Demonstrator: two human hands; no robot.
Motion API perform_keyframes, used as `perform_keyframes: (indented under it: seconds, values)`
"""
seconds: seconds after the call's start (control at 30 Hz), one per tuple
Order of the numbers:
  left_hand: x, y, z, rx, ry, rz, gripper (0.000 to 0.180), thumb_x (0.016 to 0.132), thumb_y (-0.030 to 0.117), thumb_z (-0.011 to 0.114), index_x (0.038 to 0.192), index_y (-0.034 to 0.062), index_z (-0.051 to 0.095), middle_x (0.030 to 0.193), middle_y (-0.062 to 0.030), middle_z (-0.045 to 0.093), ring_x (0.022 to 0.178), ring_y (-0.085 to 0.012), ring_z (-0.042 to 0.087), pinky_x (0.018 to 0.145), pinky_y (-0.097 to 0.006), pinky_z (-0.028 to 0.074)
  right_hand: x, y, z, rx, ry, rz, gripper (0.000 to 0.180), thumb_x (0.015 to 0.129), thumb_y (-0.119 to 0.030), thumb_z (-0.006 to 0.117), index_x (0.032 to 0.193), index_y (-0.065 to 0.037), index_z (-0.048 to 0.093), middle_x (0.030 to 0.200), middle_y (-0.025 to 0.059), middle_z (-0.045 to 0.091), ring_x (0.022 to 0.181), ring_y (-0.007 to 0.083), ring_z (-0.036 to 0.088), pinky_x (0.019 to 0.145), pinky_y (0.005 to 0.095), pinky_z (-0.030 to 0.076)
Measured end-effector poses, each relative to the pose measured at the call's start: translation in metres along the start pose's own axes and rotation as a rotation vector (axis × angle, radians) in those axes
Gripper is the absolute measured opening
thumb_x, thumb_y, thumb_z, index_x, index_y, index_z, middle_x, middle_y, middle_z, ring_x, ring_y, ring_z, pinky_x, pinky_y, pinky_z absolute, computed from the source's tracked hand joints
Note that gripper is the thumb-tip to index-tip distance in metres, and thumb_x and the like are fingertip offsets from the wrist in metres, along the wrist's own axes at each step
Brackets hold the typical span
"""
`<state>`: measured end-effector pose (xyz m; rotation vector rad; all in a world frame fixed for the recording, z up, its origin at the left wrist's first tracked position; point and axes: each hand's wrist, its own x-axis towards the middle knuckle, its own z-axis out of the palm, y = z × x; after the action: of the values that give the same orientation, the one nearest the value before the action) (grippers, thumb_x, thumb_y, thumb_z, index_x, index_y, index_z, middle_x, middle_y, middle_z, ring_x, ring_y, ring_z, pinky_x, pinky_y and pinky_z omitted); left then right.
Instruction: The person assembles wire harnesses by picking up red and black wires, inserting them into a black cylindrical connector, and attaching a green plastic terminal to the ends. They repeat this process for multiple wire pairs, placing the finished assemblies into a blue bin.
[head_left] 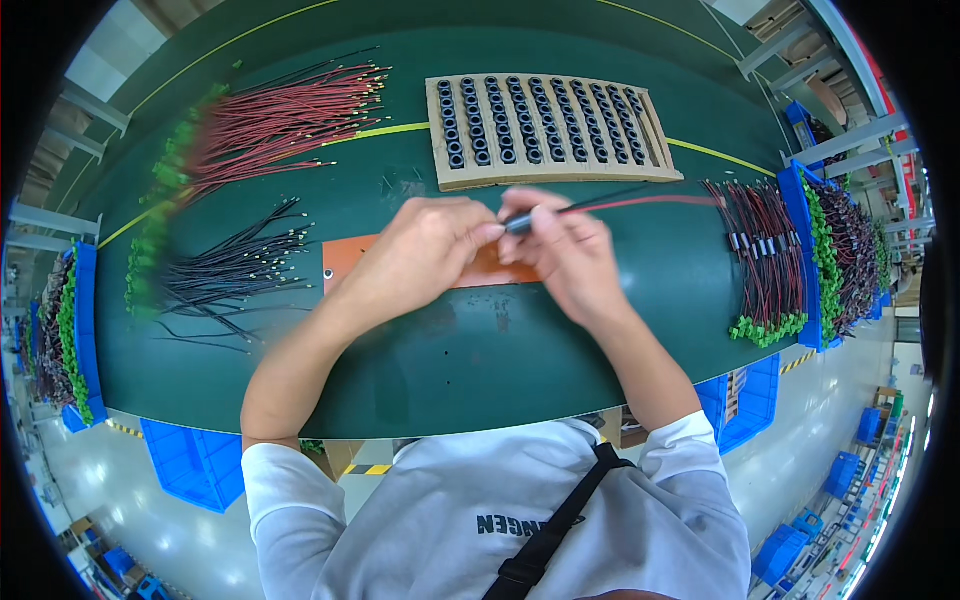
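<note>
Over the middle of the table, my right hand (572,255) grips a dark cylindrical ferrite core (518,223) between thumb and fingers. A red wire (660,199) and a black wire run from this core to the right, toward a pile of similar wire sets. My left hand (435,245) is closed in a pinch at the core's left end; what its fingertips hold is hidden. Beneath both hands lies an orange plate (345,262), partly covered by them.
A wooden tray (550,177) holds rows of black ferrite cores at the back. Red wires (290,115) and black wires (240,265) with green connectors lie left. Wired cores (765,245) are piled right, beside a blue bin (800,260). Another blue bin (85,340) borders the left edge.
</note>
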<state>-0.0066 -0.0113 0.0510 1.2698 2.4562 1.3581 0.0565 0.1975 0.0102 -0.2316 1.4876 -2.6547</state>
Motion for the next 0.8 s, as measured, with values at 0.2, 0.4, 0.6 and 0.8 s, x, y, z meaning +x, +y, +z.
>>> perform_keyframes:
  seconds: [0.2, 0.4, 0.6, 0.8]
  values:
    - [-0.013, -0.002, -0.025, 0.026, -0.011, -0.059, 0.015, 0.096, 0.008, 0.065, 0.104, -0.0026, 0.074, 0.076, -0.0127, 0.067, 0.069, -0.0252, 0.066, 0.065, -0.037, 0.052, -0.001, -0.016, 0.001, 0.084, -0.006, -0.124, 0.039, 0.110, -0.019, 0.052, 0.139, 0.007, 0.056, 0.119, 0.0117, 0.063, 0.099, 0.0198, 0.066, 0.092, 0.0354, 0.056]
    - [-0.030, 0.012, -0.033, -0.057, -0.050, -0.168, 0.021, 0.092, 0.007, 0.073, 0.110, -0.0024, 0.074, 0.083, -0.0116, 0.071, 0.080, -0.0199, 0.069, 0.076, -0.033, 0.055, 0.004, -0.005, 0.022, -0.079, -0.110, 0.126, 0.041, 0.111, -0.027, 0.049, 0.135, 0.005, 0.058, 0.121, 0.0129, 0.065, 0.111, 0.0204, 0.065, 0.098, 0.0356, 0.055]
    - [-0.074, -0.018, -0.070, -0.502, 0.107, -0.368, 0.031, 0.086, -0.006, 0.076, 0.117, -0.0019, 0.072, 0.109, -0.0101, 0.068, 0.097, -0.0183, 0.070, 0.089, -0.031, 0.058, 0.019, 0.005, 0.029, 0.034, -0.084, 0.105, 0.042, 0.112, -0.032, 0.047, 0.134, 0.002, 0.056, 0.125, 0.0191, 0.065, 0.116, 0.0245, 0.066, 0.101, 0.0390, 0.056]
    - [-0.100, -0.057, -0.063, -0.722, 0.266, -0.337, 0.024, 0.084, -0.014, 0.071, 0.107, -0.0049, 0.074, 0.112, -0.0169, 0.067, 0.101, -0.0264, 0.071, 0.093, -0.040, 0.062, 0.019, 0.023, 0.036, 0.014, -0.051, 0.106, 0.041, 0.112, -0.032, 0.045, 0.134, 0.001, 0.055, 0.130, 0.0197, 0.064, 0.113, 0.0253, 0.069, 0.096, 0.0369, 0.058]
